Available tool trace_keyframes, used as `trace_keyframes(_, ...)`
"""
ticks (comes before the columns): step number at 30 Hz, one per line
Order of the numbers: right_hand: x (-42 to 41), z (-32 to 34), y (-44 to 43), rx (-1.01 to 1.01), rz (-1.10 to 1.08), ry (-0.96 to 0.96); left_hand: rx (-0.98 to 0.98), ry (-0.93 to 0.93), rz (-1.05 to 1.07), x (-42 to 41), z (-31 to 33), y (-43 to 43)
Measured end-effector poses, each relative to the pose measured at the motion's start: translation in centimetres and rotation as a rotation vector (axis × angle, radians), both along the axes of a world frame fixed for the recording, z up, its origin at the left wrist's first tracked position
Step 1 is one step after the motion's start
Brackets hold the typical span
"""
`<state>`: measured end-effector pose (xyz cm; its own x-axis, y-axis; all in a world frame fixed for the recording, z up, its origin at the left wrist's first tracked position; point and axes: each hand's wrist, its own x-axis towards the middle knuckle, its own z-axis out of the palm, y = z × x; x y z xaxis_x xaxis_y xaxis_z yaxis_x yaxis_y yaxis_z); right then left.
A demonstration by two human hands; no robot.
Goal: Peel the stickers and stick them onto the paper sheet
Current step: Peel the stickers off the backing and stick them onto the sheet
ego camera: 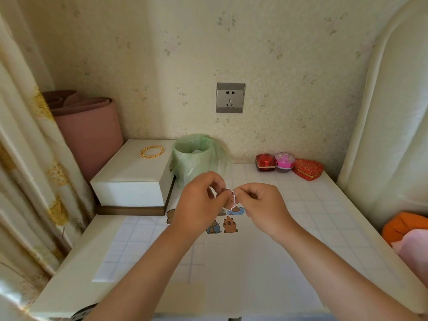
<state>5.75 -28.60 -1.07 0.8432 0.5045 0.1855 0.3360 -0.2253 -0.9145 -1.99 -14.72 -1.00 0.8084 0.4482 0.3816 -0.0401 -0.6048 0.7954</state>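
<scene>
Pinching a small brown-and-white sticker (231,200) btwn both hands, mid-air, just above the far part of the gridded paper sheet (301,228). L hand (199,198): thumb & fingertips curled in tight on the sticker's left side. R hand (259,202): thumb & forefinger nipped on its right edge, other fingers folded toward the palm. Can't tell whether backing is coming off, too small & partly hidden by fingers. Flat on the sheet, directly under the hands: blue-pool sticker (238,210); nearer the camera, brown animal sticker (230,225); just beside it on the left, blue-and-brown sticker (213,227), partly hidden by the L wrist; further left, another brown sticker (171,216), half behind the L hand. Sheet lying on a white table (69,274). At far left of table: white box (134,179) w/ gold bangle (152,151) on its lid. Just right of box, touching it: small bin w/ green bag (196,156), behind the hands. Along the wall at far right, in a row & touching: red box (265,162), pink round box (284,160), red heart box (307,169). On the wall above: grey socket (230,97). Left of box: pink rolled mat (90,133) & curtain (27,181). At right edge: cream headboard (382,112), orange cloth (403,225) below it.
</scene>
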Motion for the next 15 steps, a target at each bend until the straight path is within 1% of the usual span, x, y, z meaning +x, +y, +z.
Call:
trace_keyframes(3, 0.1, -0.6, 0.2, -0.029, -0.039, -0.102, -0.11, 0.052, -0.066, -0.1, 0.3, -0.6)
trace_keyframes(6, 0.3, -0.9, 0.1, -0.059, -0.074, -0.193, -0.259, 0.089, -0.051, -0.1, 0.2, -0.8)
trace_keyframes(10, 0.0, -1.1, 0.2, -0.129, -0.094, -0.293, -0.381, 0.142, -0.003, 0.0, 0.3, -0.7)
trace_keyframes(13, -0.2, -1.3, 0.4, -0.184, -0.109, -0.333, -0.364, 0.184, 0.008, 0.0, 0.3, -0.5)
trace_keyframes(15, -0.2, -1.4, 0.5, -0.185, -0.108, -0.35, -0.351, 0.192, 0.0, 0.0, 0.2, -0.4)
